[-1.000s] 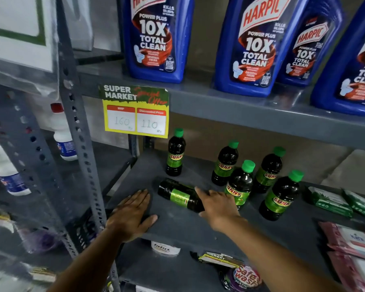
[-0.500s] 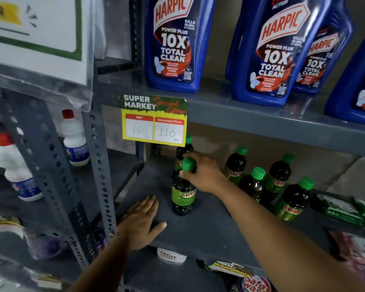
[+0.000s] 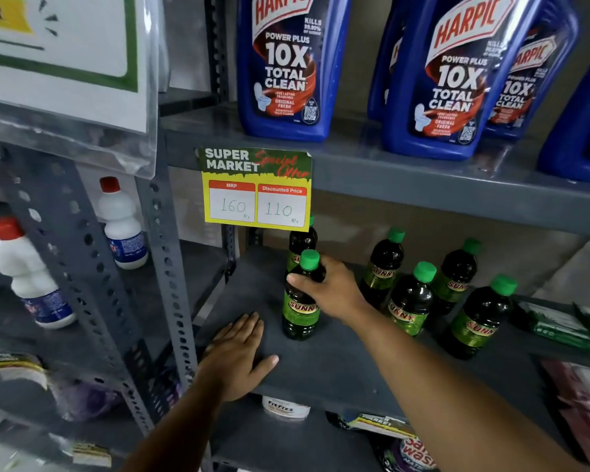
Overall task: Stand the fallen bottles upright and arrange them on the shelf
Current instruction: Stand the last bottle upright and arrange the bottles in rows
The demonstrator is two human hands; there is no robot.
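Observation:
A dark Sunny bottle (image 3: 300,311) with a green cap and green label stands upright on the grey shelf (image 3: 324,369). My right hand (image 3: 331,287) is wrapped around its neck and shoulder. Behind it stands another Sunny bottle (image 3: 302,238), its top hidden by the price tag. Several more upright Sunny bottles (image 3: 411,298) stand to the right. My left hand (image 3: 239,356) lies flat, fingers spread, on the shelf's front left corner and holds nothing.
A yellow price tag (image 3: 257,190) hangs from the upper shelf, which carries big blue Harpic bottles (image 3: 286,66). White bottles with red caps (image 3: 120,223) stand on the left rack. Green packets (image 3: 559,323) and pink packs (image 3: 583,386) lie at the right.
A second ago the bottle lay on its side under my right hand. It has been lifted upright and set down on the shelf in front of the back left bottle. My left hand stayed put.

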